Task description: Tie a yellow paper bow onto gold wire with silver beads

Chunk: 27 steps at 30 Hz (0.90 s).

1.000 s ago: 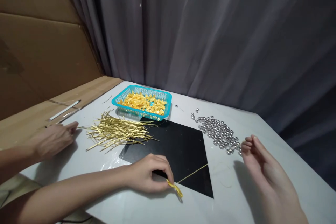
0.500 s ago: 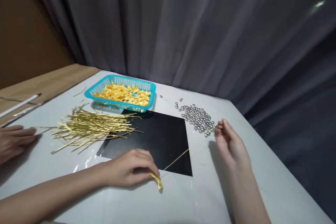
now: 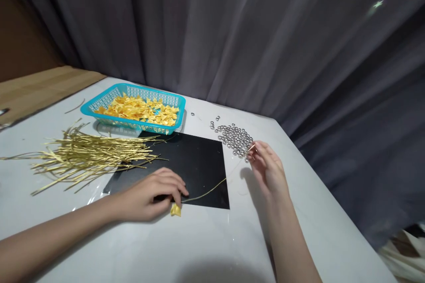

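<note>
My left hand (image 3: 156, 194) rests at the front edge of the black sheet (image 3: 195, 163), fingers bent and closed on a small folded yellow ribbon piece (image 3: 175, 210) that pokes out below the fingertips. From there a thin gold cord (image 3: 209, 191) curves over the sheet toward my right hand (image 3: 268, 168). Thumb and fingers of the right hand pinch the cord's end, which sticks up beside the pile of silver beads (image 3: 237, 137). Whether a bead sits in those fingers is hidden.
A bundle of gold cords (image 3: 96, 152) lies to the left, partly over the sheet. Behind it stands a blue basket (image 3: 124, 122) with many yellow ribbon pieces. A grey curtain (image 3: 212, 31) hangs along the back of the white table (image 3: 206, 247).
My view has shifted, so the table things appear further left. My right hand now shows the cord's end between its fingers. Another hand at the left has gone from view.
</note>
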Each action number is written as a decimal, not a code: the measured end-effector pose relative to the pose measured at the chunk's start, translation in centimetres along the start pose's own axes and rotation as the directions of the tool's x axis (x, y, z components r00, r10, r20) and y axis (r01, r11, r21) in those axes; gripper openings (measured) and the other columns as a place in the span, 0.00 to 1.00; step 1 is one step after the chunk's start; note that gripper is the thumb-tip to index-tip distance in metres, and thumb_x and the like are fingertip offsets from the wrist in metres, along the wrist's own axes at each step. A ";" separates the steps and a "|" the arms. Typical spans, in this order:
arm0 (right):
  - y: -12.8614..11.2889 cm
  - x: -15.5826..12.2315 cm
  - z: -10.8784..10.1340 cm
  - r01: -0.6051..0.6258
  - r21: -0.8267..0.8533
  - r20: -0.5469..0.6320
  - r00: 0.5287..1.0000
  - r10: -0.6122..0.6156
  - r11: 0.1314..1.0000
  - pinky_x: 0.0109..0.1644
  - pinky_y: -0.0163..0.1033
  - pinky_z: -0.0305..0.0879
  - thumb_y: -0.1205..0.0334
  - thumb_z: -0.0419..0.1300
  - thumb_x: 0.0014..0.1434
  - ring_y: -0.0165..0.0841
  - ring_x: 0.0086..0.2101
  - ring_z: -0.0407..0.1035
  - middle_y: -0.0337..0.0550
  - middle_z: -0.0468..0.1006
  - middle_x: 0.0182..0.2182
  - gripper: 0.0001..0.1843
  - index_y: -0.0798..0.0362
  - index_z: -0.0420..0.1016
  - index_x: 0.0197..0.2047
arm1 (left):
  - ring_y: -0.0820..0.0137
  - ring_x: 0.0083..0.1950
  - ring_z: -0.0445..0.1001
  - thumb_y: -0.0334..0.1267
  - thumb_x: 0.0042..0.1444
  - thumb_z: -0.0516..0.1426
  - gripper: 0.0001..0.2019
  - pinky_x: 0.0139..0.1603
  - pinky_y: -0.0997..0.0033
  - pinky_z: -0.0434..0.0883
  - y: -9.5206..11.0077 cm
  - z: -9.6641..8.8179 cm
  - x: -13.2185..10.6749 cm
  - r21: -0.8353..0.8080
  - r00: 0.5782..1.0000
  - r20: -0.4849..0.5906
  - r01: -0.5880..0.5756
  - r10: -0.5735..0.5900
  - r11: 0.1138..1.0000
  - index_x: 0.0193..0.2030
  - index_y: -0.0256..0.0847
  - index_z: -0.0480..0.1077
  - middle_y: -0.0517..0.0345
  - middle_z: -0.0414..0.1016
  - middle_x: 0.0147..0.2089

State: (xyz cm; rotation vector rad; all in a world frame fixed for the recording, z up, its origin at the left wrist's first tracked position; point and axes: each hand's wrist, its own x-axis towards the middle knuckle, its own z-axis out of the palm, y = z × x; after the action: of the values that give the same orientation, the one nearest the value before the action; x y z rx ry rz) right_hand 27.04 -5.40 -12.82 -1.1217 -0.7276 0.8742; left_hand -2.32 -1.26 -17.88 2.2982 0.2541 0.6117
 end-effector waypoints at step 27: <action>3.7 -0.3 0.6 0.290 -0.819 0.182 0.950 -0.255 0.495 0.43 0.47 0.64 0.56 0.59 0.58 0.40 0.36 0.68 0.49 0.77 0.40 0.10 0.52 0.75 0.39 | 0.72 0.35 0.75 0.45 0.53 0.65 0.09 0.38 0.78 0.69 0.2 0.5 0.8 -0.704 0.707 -0.121 0.433 -0.697 0.562 0.33 0.42 0.78 0.60 0.79 0.32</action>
State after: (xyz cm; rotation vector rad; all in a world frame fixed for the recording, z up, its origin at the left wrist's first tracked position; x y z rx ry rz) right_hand 25.63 -4.68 -16.18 -1.7781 -1.4079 0.2074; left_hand -1.40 -1.40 -17.74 1.2809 0.8362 0.6631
